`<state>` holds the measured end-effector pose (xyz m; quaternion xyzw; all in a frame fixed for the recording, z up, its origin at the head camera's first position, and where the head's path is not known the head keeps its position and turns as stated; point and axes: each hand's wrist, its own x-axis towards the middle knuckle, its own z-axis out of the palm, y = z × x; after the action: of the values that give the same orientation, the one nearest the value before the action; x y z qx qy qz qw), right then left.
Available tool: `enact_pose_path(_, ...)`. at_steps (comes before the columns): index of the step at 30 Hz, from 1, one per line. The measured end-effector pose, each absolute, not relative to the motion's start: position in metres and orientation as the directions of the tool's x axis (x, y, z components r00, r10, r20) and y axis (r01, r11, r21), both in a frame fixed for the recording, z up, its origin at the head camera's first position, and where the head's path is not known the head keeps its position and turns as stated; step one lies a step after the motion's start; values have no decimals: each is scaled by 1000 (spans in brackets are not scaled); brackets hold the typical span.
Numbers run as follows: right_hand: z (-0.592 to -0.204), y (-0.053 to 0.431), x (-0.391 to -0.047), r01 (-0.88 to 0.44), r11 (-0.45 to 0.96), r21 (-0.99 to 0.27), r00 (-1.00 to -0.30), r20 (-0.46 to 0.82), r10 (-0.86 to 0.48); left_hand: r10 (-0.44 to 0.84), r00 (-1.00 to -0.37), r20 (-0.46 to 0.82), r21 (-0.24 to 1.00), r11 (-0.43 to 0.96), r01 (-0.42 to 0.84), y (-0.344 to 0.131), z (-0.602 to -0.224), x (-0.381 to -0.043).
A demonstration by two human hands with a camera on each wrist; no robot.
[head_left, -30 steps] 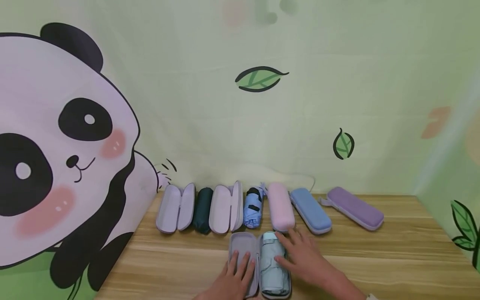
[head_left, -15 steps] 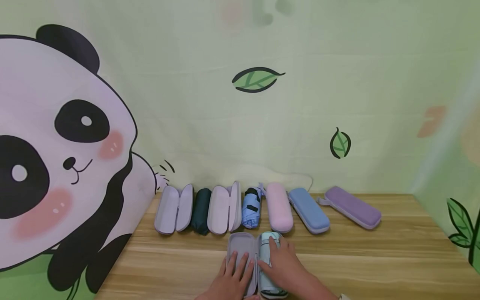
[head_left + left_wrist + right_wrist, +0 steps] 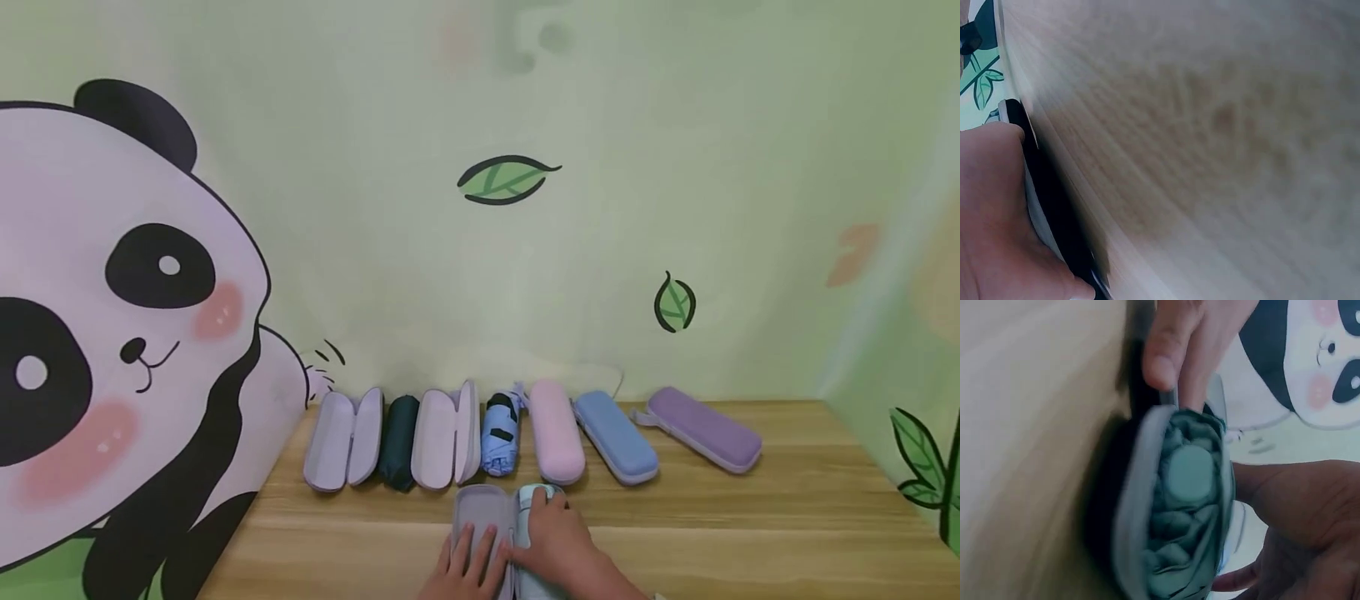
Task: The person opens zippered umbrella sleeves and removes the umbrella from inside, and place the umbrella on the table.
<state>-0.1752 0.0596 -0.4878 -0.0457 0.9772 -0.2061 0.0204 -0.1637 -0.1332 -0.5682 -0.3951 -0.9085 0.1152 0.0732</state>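
Oblong pink case by the worktop's back edge; left hand flat on grey case, right hand now curled round mint umbrella.

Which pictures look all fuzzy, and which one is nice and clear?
Head view: clearest, with clear edges on the purple case; left wrist: the wooden tabletop is smeary; right wrist: the open case holding the green umbrella looks soft and blurry, with a shadow on the tabletop beside it.

Pale green backdrop, printed panda at left, dark-outlined leaves (more at right), wood-grain tabletop below.
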Motion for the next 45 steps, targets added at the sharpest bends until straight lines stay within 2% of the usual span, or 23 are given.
enact_pose_path(3,-488,57,-177,-80,911,-404,-995,-16,-94,728,-683,58,-260,672,694,-134,-568,-160)
enact_pose_path(8,-487,59,-179,-48,904,-425,-996,-44,-74,697,-717,-19,-165,705,690,-133,-556,-158)
enact_pose_path(17,-484,96,-179,-56,742,-668,-984,-90,-155,693,-718,-69,-102,711,696,-131,-559,-156)
enact_pose_path(21,-468,122,-171,-33,704,-710,-991,-67,-114,701,-710,-59,-88,705,703,-131,-565,-156)
enact_pose_path(28,-459,152,-160,-9,765,-644,-998,-46,-50,703,-711,13,-152,705,693,-132,-560,-156)
enact_pose_path(33,-478,158,-156,29,797,-603,-994,-104,-43,696,-717,-47,-128,708,695,-132,-556,-155)
enact_pose_path(37,-487,158,-156,18,806,-591,-993,-104,-55,676,-731,-93,-74,727,682,-131,-553,-156)
enact_pose_path(45,-479,171,-159,-2,821,-571,-990,-113,-81,677,-726,-120,-52,726,686,-130,-542,-158)
